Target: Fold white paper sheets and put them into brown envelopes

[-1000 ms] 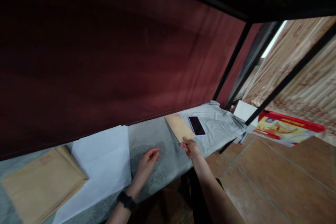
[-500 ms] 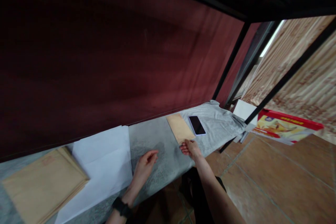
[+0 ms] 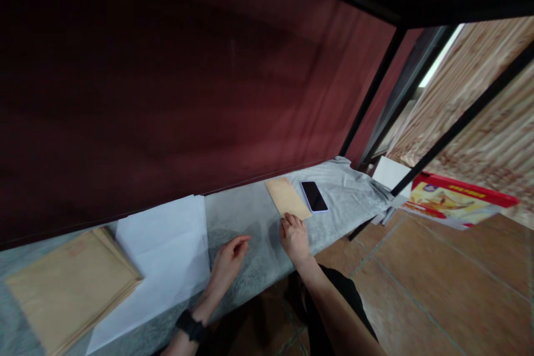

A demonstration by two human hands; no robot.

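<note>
A small brown paper envelope [image 3: 287,198] lies flat on the grey cloth. My right hand [image 3: 294,235] is palm down at its near edge, fingers bent together and closed on that edge; the fingertips are partly hidden. Just right of the envelope lies a dark-screened phone [image 3: 314,196] with a pale purple edge. My left hand [image 3: 229,258], loosely curled with the thumb and fingers a little apart, hovers over the cloth and holds nothing. White paper sheets [image 3: 167,267] lie left of it, partly under a stack of larger brown envelopes [image 3: 73,286].
Grey cloth [image 3: 250,206] covers the narrow shelf, backed by a dark red panel [image 3: 233,94]. Black frame bars [image 3: 373,92] rise at the right end. On the tiled floor [image 3: 450,272] beyond stands a red and yellow box [image 3: 450,200].
My right hand has turned from palm up to palm down and shifted left along the envelope's near edge. My left hand and the envelope have hardly moved.
</note>
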